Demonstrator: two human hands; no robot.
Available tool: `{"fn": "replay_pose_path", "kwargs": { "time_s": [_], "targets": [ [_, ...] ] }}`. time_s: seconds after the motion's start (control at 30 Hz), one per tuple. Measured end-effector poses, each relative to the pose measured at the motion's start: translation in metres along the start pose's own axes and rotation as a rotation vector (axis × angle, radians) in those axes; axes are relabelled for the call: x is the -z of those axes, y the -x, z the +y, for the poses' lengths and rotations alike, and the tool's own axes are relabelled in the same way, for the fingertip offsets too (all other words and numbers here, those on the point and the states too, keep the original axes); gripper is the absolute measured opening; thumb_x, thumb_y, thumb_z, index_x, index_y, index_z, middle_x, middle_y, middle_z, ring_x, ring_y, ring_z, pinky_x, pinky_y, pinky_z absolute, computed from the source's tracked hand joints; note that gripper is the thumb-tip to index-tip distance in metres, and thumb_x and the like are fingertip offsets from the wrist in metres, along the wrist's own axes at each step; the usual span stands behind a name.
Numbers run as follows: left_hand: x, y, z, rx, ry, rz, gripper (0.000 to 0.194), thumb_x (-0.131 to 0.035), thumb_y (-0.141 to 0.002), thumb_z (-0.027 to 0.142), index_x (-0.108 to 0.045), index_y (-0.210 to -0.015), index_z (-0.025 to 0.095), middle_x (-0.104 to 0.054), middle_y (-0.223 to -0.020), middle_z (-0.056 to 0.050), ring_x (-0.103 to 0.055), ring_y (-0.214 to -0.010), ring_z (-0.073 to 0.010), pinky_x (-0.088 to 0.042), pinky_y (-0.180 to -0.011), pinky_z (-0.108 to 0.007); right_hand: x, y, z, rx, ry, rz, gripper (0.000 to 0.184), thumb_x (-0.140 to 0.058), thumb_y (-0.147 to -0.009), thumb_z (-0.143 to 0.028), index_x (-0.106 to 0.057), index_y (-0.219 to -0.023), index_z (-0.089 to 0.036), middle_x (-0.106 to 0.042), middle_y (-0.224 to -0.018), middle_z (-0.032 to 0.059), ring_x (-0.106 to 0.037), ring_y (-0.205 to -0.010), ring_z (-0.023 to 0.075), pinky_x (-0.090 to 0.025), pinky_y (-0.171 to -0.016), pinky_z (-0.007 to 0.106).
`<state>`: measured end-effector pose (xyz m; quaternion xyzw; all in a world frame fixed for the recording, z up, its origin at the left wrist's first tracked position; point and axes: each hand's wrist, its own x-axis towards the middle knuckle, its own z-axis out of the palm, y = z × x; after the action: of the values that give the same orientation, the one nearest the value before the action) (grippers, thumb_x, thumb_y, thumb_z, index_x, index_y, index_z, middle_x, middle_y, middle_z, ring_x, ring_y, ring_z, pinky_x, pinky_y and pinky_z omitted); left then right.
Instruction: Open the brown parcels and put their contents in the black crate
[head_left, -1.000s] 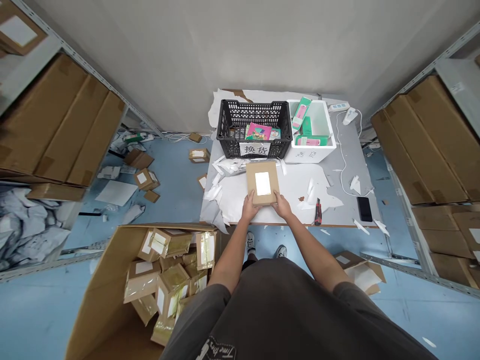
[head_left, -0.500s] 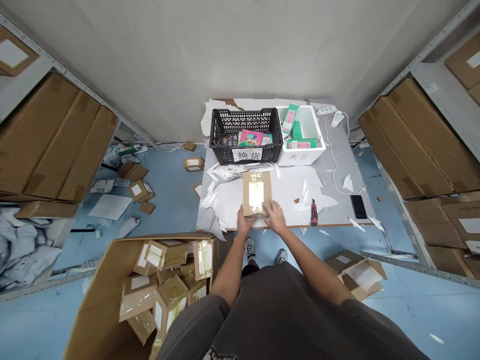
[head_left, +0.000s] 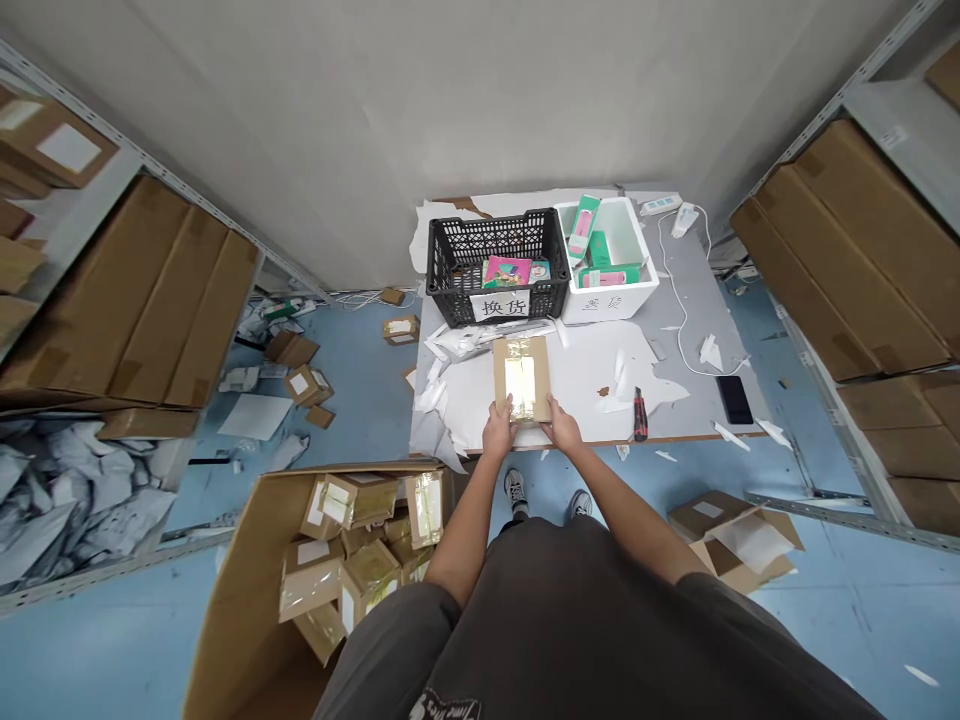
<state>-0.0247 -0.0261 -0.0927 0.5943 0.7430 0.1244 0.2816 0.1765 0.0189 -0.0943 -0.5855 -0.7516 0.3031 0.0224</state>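
snugly, left hand (head_left: 499, 432), right hand (head_left: 562, 425), both clamped on a cardboard parcel (head_left: 521, 360) (glossy tape (head_left: 520, 388) on top)

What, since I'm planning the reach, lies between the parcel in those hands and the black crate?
Only a band of torn white scraps lies on the table there, low and flat, between the taped cardboard parcel and the black plastic crate. The left hand and right hand hold the parcel's near end.

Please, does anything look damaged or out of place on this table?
Yes: the white paper sheet covering the grey table is torn into ragged pieces, and loose white scraps lie around it. The brown cardboard parcel between the left hand and right hand looks intact.
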Motion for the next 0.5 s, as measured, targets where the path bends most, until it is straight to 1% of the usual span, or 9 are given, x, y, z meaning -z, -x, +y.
{"fn": "replay_pose_path", "kwargs": {
  "time_s": [0.13, 0.3, 0.4, 0.5],
  "targets": [
    [0.000, 0.000, -0.002, 0.001, 0.002, 0.006, 0.083, -0.067, -0.098, 0.027, -0.027, -0.170, 0.036, -0.036, -0.161, -0.019, -0.066, -0.126, -0.0362, -0.055, -0.103, -0.048, 0.004, 0.001, -0.003, 0.000, 0.040, -0.027, 0.078, -0.057, -0.102, -0.025, -0.022, -0.171, -0.019, -0.068, -0.135, 0.0174, -0.071, -0.112, 0.0303, -0.053, -0.095, 0.037],
    [-0.006, 0.000, -0.003, -0.012, 0.072, 0.036, 0.081, -0.066, -0.098, 0.027, -0.029, -0.170, 0.036, -0.035, -0.166, -0.018, -0.063, -0.132, -0.0372, -0.055, -0.106, -0.050, 0.014, 0.003, -0.009, 0.016, 0.050, -0.041, 0.074, -0.056, -0.101, -0.021, -0.028, -0.169, -0.018, -0.069, -0.132, 0.0171, -0.070, -0.114, 0.0287, -0.053, -0.098, 0.036],
    [-0.011, -0.001, -0.005, -0.027, 0.206, 0.071, 0.080, -0.067, -0.098, 0.032, -0.032, -0.169, 0.035, -0.037, -0.168, -0.016, -0.057, -0.140, -0.0377, -0.053, -0.111, -0.051, 0.029, 0.006, -0.010, 0.049, 0.076, -0.014, 0.070, -0.054, -0.101, -0.019, -0.033, -0.168, -0.020, -0.070, -0.132, 0.0165, -0.070, -0.114, 0.0290, -0.053, -0.099, 0.037],
    [-0.021, -0.005, -0.006, -0.062, 0.407, 0.110, 0.085, -0.074, -0.094, 0.036, -0.035, -0.168, 0.032, -0.044, -0.164, -0.014, -0.050, -0.148, -0.0334, -0.047, -0.118, -0.048, 0.045, 0.010, -0.013, 0.084, 0.136, 0.012, 0.061, -0.051, -0.105, -0.024, -0.041, -0.166, -0.027, -0.071, -0.130, 0.0147, -0.070, -0.111, 0.0291, -0.053, -0.098, 0.036]
  ]
}}
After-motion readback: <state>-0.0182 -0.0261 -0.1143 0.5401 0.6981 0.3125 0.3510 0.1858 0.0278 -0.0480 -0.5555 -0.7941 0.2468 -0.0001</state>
